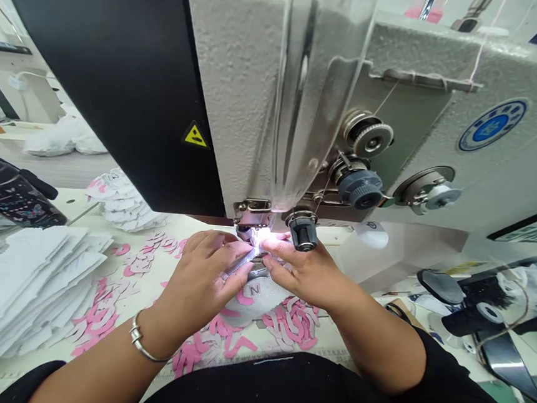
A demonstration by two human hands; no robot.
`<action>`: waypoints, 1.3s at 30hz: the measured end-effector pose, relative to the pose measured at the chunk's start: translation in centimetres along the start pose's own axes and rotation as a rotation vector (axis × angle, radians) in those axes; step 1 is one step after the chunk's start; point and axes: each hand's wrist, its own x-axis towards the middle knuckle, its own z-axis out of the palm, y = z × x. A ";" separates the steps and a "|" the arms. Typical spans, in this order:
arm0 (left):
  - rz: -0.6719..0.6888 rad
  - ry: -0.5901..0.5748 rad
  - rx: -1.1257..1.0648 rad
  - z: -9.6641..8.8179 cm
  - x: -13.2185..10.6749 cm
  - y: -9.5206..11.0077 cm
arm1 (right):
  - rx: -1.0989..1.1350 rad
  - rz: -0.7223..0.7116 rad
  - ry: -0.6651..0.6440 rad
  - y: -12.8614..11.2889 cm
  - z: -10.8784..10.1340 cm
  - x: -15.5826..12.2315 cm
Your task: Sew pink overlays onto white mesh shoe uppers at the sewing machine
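My left hand (203, 271) lies on a small grey fabric piece (253, 297) with a pink N-shaped patch, fingers pressed together on it just left of the needle. My right hand (303, 268) presses the same piece from the right, fingertips at the lit presser foot (254, 238) of the sewing machine (398, 112). Both hands hold the piece flat under the needle. A silver bracelet sits on my left wrist.
Stacks of white cut pieces (21, 286) lie at the left, with another pile (122, 204) further back. Loose pink and white letter patches (293, 323) are scattered on the table near me. A dark bottle (10, 194) lies at the far left; black tools (475, 313) sit at the right.
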 end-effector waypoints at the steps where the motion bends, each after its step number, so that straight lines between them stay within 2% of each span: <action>1: 0.005 0.005 -0.003 0.0 0.0 -0.1 | -0.001 0.006 -0.008 -0.1 -0.1 0.1; 6: 0.034 0.018 -0.032 0.1 0.0 -1.0 | -0.010 0.068 -0.116 -1.1 -0.8 0.3; 10: 0.050 0.026 -0.048 0.2 0.0 -1.7 | -0.073 0.077 -0.160 -1.7 -0.3 0.1; 19: -0.023 0.017 -0.089 0.9 -0.2 -2.7 | -0.155 -0.040 0.060 -2.0 1.7 -1.3; 29: -0.121 -0.022 -0.165 1.6 -0.6 -3.2 | -0.026 -0.073 0.135 -1.8 2.1 -1.6; 39: -0.155 0.009 -0.220 2.0 -0.6 -3.1 | -0.060 -0.065 0.122 -1.9 1.9 -1.5</action>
